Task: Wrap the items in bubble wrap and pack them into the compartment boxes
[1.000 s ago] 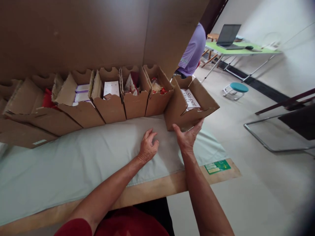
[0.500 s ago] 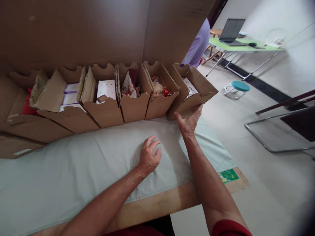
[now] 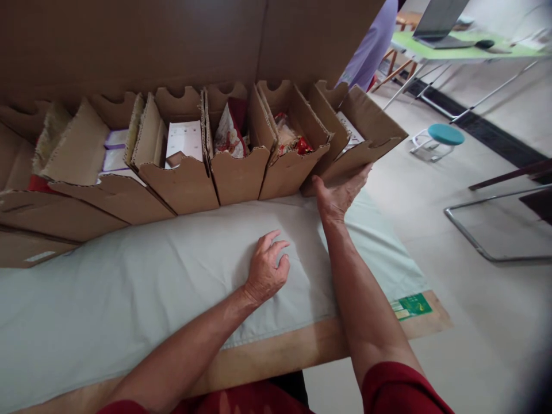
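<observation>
Seven boxes [image 3: 239, 178], two hands [image 3: 267, 270], one laptop [image 3: 440, 20], one mouse [image 3: 485, 43], one green table [image 3: 457, 54], one blue stool [image 3: 446, 134]

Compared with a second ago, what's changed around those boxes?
The right-end cardboard box has moved back, nearly level with the other boxes, the right hand against its front. The left hand still holds nothing over the cloth; the other boxes stayed in their row.

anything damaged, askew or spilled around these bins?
Damage, yes: the cardboard bins have ragged rims, with corrugated edges exposed. The rightmost bin, where the right hand rests, shows what looks like a crease or tear near its front right corner. No spill visible on the pale green cloth.
</observation>
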Tool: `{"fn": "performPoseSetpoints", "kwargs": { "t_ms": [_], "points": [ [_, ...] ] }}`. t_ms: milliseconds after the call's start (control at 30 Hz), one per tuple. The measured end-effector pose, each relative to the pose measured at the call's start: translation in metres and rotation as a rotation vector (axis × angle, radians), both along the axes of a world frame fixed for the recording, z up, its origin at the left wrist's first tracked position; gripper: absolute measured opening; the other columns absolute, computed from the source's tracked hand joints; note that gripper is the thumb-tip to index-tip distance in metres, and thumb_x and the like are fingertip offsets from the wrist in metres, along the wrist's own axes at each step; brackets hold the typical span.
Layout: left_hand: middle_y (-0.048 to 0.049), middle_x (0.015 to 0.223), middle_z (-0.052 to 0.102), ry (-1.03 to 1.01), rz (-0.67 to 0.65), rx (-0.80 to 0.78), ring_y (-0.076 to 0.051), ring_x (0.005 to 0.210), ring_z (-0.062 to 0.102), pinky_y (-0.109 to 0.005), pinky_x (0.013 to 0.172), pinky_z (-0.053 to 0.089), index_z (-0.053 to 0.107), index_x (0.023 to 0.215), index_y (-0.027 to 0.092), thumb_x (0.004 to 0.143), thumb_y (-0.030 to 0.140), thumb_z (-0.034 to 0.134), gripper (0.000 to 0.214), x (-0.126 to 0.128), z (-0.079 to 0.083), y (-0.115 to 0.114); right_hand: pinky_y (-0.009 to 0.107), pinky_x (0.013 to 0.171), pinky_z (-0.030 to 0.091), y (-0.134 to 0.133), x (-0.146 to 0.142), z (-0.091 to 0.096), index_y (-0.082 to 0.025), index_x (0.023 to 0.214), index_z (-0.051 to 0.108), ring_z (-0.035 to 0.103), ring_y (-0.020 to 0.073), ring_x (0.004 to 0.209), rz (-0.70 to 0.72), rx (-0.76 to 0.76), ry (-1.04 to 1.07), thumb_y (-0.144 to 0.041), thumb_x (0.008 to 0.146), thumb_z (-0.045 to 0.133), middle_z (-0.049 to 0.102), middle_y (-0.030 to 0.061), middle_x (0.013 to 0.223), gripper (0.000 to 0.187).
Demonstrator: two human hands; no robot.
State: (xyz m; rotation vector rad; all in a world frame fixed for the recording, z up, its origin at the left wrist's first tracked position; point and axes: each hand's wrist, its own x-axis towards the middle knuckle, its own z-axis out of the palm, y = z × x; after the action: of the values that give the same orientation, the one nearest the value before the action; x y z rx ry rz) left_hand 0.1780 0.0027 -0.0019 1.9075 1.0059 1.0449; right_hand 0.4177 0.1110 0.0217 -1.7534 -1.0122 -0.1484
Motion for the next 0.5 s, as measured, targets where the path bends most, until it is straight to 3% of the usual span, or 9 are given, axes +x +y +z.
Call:
{"fn": "performPoseSetpoints", "kwargs": {
  "t_ms": [100, 233, 400, 500],
  "points": [
    [-0.0136, 0.135, 0.062, 0.001, -0.008, 0.006, -0.028, 0.123, 0.062, -0.046, 0.109, 0.051, 0.071, 0.109, 0.02, 0.081, 0.011, 0.057, 0.032, 0.0, -0.0002, 0.0003, 0.063, 0.126, 0.009, 0.0008, -0.003, 0.0029, -0.015, 0.162, 0.004, 0.011, 0.0402, 0.152, 0.006, -0.001, 0.007, -0.045, 0.073, 0.079, 0.013, 0.0172, 0.167, 0.121],
    [-0.0154, 0.133, 0.062, 0.016, -0.009, 0.032, -0.028, 0.123, 0.062, -0.045, 0.108, 0.052, 0.071, 0.108, 0.018, 0.082, 0.011, 0.056, 0.03, -0.0009, 0.0018, 0.0007, 0.06, 0.125, 0.012, -0.0028, -0.0054, 0.0075, -0.007, 0.16, 0.003, 0.016, 0.0393, 0.15, -0.019, -0.081, -0.055, -0.042, 0.074, 0.08, 0.016, 0.0226, 0.164, 0.121],
    [-0.015, 0.134, 0.062, 0.045, -0.025, 0.065, -0.027, 0.122, 0.062, -0.045, 0.107, 0.051, 0.07, 0.108, 0.017, 0.084, 0.013, 0.056, 0.028, -0.0038, 0.0027, 0.0025, 0.058, 0.123, 0.009, -0.0019, -0.005, 0.01, 0.004, 0.154, -0.012, 0.006, 0.0351, 0.151, -0.001, -0.252, -0.154, -0.04, 0.084, 0.076, 0.004, 0.0328, 0.165, 0.12],
    [-0.0152, 0.132, 0.063, 0.01, -0.005, 0.076, -0.025, 0.119, 0.064, -0.044, 0.105, 0.053, 0.069, 0.108, 0.017, 0.086, 0.013, 0.056, 0.027, -0.0063, 0.0032, 0.002, 0.056, 0.122, 0.014, -0.0052, -0.0047, 0.0078, 0.009, 0.151, -0.009, 0.006, 0.0333, 0.151, 0.009, -0.324, -0.164, -0.044, 0.085, 0.077, 0.005, 0.0375, 0.163, 0.121]
  ]
}}
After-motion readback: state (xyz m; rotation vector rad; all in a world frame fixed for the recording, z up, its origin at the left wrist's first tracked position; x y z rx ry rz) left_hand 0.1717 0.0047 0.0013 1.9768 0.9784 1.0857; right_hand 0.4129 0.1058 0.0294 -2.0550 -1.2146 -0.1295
